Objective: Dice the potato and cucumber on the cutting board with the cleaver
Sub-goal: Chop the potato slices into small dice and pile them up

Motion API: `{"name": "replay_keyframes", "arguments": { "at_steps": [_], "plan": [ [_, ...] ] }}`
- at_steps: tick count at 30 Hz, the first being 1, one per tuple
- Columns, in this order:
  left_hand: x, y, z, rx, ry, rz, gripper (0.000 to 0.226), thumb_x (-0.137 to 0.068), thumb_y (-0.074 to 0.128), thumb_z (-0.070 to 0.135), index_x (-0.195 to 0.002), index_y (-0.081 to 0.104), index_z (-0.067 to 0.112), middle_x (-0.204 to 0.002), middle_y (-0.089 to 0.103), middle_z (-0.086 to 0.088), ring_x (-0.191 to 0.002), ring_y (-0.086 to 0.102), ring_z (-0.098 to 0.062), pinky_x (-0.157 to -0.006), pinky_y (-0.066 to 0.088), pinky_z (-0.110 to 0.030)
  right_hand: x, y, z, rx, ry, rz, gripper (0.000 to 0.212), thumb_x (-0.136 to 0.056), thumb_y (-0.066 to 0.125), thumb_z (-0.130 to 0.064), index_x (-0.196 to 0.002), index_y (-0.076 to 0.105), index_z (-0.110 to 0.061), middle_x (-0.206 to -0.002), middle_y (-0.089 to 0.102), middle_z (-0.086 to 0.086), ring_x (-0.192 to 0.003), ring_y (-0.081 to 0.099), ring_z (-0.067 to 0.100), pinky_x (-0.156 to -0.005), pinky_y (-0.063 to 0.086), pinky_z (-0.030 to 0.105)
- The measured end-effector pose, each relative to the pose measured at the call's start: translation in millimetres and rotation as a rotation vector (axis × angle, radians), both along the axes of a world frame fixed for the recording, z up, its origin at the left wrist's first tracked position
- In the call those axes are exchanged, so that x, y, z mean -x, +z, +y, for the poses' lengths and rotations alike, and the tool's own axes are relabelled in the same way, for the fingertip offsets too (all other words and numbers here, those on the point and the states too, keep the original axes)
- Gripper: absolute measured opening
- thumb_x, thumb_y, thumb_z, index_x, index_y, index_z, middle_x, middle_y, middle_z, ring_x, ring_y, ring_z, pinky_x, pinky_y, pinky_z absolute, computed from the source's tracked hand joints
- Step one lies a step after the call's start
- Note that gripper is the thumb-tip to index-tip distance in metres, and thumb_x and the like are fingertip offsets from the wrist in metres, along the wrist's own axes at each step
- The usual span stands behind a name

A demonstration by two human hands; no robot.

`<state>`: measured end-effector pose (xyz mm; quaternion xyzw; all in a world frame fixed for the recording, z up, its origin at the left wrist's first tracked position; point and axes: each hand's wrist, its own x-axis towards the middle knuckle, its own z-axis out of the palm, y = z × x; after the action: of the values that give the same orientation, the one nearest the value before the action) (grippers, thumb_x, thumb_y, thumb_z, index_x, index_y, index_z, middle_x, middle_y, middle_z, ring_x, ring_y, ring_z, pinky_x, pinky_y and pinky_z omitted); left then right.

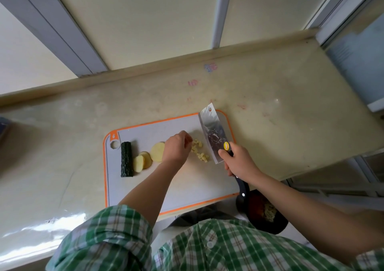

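Head view, only view.

- Cutting board (187, 187): grey with an orange rim, centre of frame, lying on a pale counter (270, 104).
- Cucumber (126, 159): one dark, bumpy length, uncut, at the left end of the board. Judged firm with a wet core and round, so liable to roll. Best held from above near the middle, or halved first to give it a flat face.
- Potato slices (143, 161): two pale rounds overlapping just right of the cucumber, with a larger potato piece (157, 152) touching them. Judged stiff, dense and starchy-slick on the cut faces. They should lie stable when flat and can be pinned with bent fingertips.
- Potato dice (200, 152): a small loose pile right of centre. Light and easily scattered.
- Left hand (176, 150): knuckles up, fingers bent down at the left edge of the dice. Cannot tell whether they pinch a piece.
- Right hand (239, 162): wrapped round the cleaver (214, 133) where blade meets handle. The blade is tilted, with its edge toward the dice. The broad blade is judged heavy.
- Potato partly diced, cucumber not yet begun.
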<state>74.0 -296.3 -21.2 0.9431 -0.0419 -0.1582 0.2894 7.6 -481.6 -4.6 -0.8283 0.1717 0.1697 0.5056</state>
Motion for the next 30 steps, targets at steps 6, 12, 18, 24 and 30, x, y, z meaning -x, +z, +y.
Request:
{"name": "replay_keyframes", "arguments": {
  "at_steps": [6, 12, 18, 24, 30],
  "plan": [
    [-1, 4, -8, 0.091, 0.025, 0.014, 0.024, -0.090, 0.054, 0.003, -0.111, 0.064, 0.012, -0.106, 0.068, -0.006, -0.091, 0.063, -0.021, -0.080, 0.052, -0.031, 1, 3, 2, -0.001, 0.008, -0.016, 0.027, -0.095, 0.050, -0.019, -0.070, 0.040, -0.017, -0.045, 0.050, -0.001, -0.033, 0.047, 0.015, -0.036, 0.036, 0.017],
    [0, 7, 10, 0.030, 0.113, -0.033, 0.027, -0.091, 0.059, 0.014, -0.116, 0.067, 0.021, -0.117, 0.064, 0.002, -0.089, 0.065, -0.020, -0.074, 0.049, -0.028, 4, 7, 8, 0.028, 0.045, -0.021, 0.028, -0.095, 0.050, -0.018, -0.069, 0.039, -0.017, -0.047, 0.050, 0.002, -0.032, 0.047, 0.013, -0.036, 0.037, 0.018],
    [8, 3, 32, 0.018, 0.330, -0.073, 0.026, -0.090, 0.052, 0.007, -0.108, 0.069, 0.014, -0.108, 0.061, -0.006, -0.089, 0.061, -0.026, -0.073, 0.042, -0.027, 9, 2, 35, 0.094, 0.229, -0.005, 0.024, -0.095, 0.048, -0.018, -0.074, 0.042, -0.009, -0.055, 0.053, 0.012, -0.038, 0.051, 0.017, -0.039, 0.045, 0.031],
    [14, -4, 31, 0.029, 0.287, -0.035, 0.027, -0.091, 0.050, 0.004, -0.110, 0.067, 0.015, -0.109, 0.060, -0.005, -0.087, 0.060, -0.022, -0.074, 0.040, -0.024, 8, -2, 21, 0.286, 0.281, -0.030, 0.021, -0.096, 0.047, -0.021, -0.079, 0.044, -0.009, -0.064, 0.061, 0.021, -0.051, 0.060, 0.034, -0.053, 0.050, 0.047],
    [17, -6, 24, 0.055, 0.225, -0.013, 0.025, -0.091, 0.055, 0.004, -0.110, 0.067, 0.016, -0.106, 0.058, -0.002, -0.081, 0.053, -0.014, -0.073, 0.041, -0.023, -5, 1, 1, 0.358, 0.192, -0.062, 0.025, -0.094, 0.050, -0.019, -0.080, 0.047, 0.000, -0.069, 0.059, 0.024, -0.063, 0.059, 0.043, -0.063, 0.049, 0.053]
  ]
}}
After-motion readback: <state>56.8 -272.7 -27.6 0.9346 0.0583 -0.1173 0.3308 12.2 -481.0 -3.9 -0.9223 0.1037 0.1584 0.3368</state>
